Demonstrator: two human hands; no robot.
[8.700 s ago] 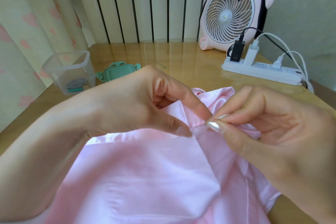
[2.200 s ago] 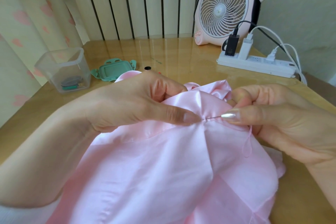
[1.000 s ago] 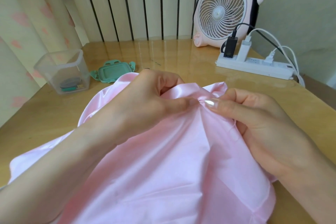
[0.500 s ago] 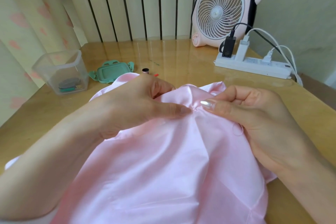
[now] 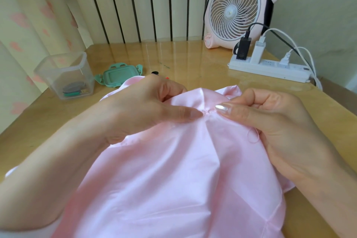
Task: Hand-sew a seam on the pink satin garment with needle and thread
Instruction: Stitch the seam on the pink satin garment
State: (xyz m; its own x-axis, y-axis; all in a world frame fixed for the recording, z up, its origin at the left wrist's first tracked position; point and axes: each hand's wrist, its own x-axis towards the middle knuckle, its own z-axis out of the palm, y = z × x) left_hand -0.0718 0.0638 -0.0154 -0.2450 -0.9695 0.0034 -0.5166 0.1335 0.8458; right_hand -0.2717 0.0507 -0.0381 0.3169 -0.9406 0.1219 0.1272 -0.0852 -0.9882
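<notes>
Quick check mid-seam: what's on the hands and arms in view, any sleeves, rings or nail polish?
The left forearm and right forearm are bare; no rings, watch or bracelet show. The right hand has a long thumbnail in mirror-like silver polish. The left hand has a shorter thumbnail that looks unpolished.

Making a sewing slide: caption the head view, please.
Left hand and right hand pinch the pink satin garment at its seam; fan and power strip behind.

I see open table (image 5: 193, 60) beyond the cloth (image 5: 173, 170). A clear box (image 5: 65, 75) and green lid (image 5: 119, 75) block my left, a power strip (image 5: 270, 67) and fan (image 5: 235, 11) my right.
</notes>
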